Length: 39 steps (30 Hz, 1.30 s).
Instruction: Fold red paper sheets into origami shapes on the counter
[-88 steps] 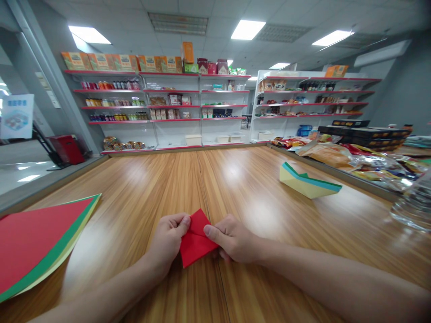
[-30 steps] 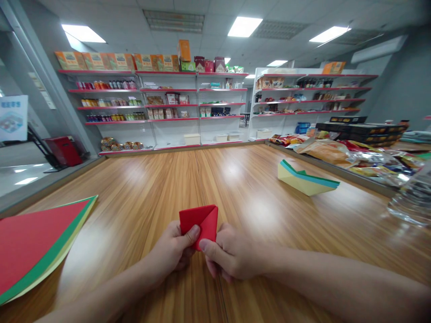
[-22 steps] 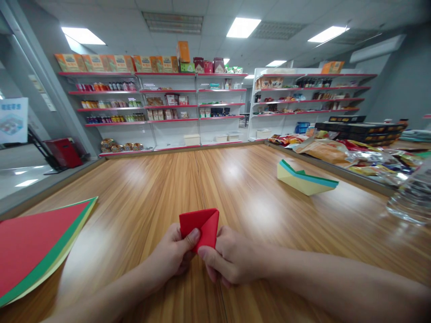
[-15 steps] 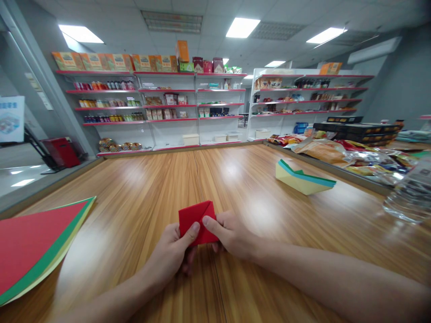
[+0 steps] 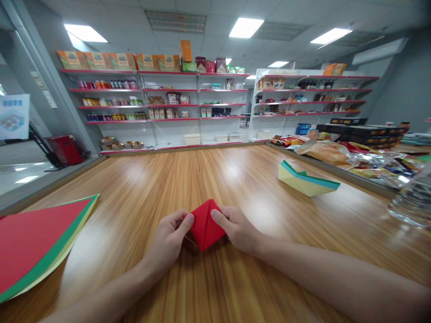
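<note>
- Red folded paper (image 5: 206,224), one piece: lower centre of the frame, held over the counter (image 5: 161,179); a corner points up, another down, and a crease or folded edge runs between them.
- Left hand (image 5: 170,237), bare: at the left side of the red folded paper, pinching its left corner, thumb on top, the other fingers bent and partly hidden behind.
- Right hand (image 5: 239,229), bare: at the right side of the same piece, gripping it with the thumb flat on its upper face; the fingers beneath are mostly hidden.
- Paper boat (image 5: 308,181), one, folded: right of centre, resting on the counter well apart from the hands; pale yellow body, blue and green bands along the top edge.
- Coloured sheets (image 5: 40,242), one stack: lower left, cut by the frame edge; red uppermost, green and pale yellow showing at the border.
- Clear container (image 5: 413,202), transparent: right edge of the frame, partly cut off, ridged towards its base.
- Counter, wood-grained: glossy, with light reflections and a seam running from the far edge towards the viewer.
- Snack packets (image 5: 332,153), assorted, shiny: right side, beyond the raised edge of the counter.
- Black boxes (image 5: 365,133), stacked: right, behind the snack packets.
- Shelves (image 5: 171,120), white with red edging: across the background, bearing bottles, packets and cartons.
- Sign (image 5: 14,117), pale blue and white: left edge of the frame.
</note>
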Available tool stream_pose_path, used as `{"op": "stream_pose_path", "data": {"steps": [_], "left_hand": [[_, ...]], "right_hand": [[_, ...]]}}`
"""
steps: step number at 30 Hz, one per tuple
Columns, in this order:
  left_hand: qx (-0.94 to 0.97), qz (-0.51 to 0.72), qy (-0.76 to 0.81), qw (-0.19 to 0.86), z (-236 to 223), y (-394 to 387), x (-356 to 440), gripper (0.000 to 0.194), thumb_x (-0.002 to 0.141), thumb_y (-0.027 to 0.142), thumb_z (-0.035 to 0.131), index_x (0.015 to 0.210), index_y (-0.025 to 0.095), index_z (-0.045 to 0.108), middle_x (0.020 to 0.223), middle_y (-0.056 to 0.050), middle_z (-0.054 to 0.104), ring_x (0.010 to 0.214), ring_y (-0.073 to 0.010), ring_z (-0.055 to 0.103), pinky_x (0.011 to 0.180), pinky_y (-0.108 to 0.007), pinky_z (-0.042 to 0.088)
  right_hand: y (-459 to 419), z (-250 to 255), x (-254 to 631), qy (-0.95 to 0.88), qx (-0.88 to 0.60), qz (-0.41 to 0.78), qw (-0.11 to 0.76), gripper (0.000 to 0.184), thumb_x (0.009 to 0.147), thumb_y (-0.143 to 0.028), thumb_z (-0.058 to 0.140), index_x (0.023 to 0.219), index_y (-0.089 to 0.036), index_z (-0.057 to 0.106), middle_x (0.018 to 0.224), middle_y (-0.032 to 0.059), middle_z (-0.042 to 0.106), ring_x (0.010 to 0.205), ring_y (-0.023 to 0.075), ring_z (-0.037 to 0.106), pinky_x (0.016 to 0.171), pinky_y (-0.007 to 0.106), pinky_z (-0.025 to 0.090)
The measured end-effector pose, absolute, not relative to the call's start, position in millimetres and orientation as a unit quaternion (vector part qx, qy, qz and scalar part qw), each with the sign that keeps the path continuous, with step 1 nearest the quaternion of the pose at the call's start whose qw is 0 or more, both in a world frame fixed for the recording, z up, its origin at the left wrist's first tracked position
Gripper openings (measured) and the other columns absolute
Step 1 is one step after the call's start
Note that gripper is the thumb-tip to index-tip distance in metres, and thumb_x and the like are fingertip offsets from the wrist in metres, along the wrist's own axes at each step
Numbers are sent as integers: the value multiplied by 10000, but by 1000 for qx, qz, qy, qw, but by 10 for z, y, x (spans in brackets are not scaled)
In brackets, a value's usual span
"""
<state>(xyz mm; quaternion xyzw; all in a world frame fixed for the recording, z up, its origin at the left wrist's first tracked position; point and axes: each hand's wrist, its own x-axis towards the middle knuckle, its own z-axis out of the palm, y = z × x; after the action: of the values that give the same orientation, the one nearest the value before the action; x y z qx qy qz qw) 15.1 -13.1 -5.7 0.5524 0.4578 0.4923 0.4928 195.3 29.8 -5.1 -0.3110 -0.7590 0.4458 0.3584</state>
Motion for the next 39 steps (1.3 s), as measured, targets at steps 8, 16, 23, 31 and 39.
{"op": "stream_pose_path", "data": {"steps": [8,16,23,31,39], "left_hand": [[575,472,477,469,-116,-103,115,401,836,521,521,694,147,554,420,-22,591,344,-113,510,371,-178,374],[607,482,480,411,-127,-130,57,412,854,500,493,623,162,539,345,29,501,264,-86,416,300,-162,244],[657,494,511,251,-47,-156,127,181,859,347,552,885,189,636,762,-18,671,649,-160,629,579,-235,483],[729,479,474,122,-68,-163,132,133,872,273,558,969,207,621,903,-31,663,838,-181,609,749,-298,477],[749,490,419,155,-46,-197,181,146,861,201,579,1002,198,616,900,-26,687,798,-151,640,725,-254,494]], "right_hand": [[311,-90,1954,-730,-289,490,377,452,919,-509,402,704,-131,524,518,-17,483,420,72,428,386,177,303],[276,-75,1977,-772,-261,449,367,442,938,-486,369,718,-140,532,488,-19,473,403,82,437,380,185,304],[281,-27,1956,-847,-281,237,385,333,952,-322,395,698,-156,532,629,6,530,559,103,465,535,227,366],[284,-80,1946,-824,-295,178,450,222,840,-263,602,1046,-191,563,870,37,634,694,132,571,597,244,464],[255,-53,1951,-785,-224,136,562,217,779,-194,694,956,-210,570,801,11,620,671,122,556,598,252,476]]}}
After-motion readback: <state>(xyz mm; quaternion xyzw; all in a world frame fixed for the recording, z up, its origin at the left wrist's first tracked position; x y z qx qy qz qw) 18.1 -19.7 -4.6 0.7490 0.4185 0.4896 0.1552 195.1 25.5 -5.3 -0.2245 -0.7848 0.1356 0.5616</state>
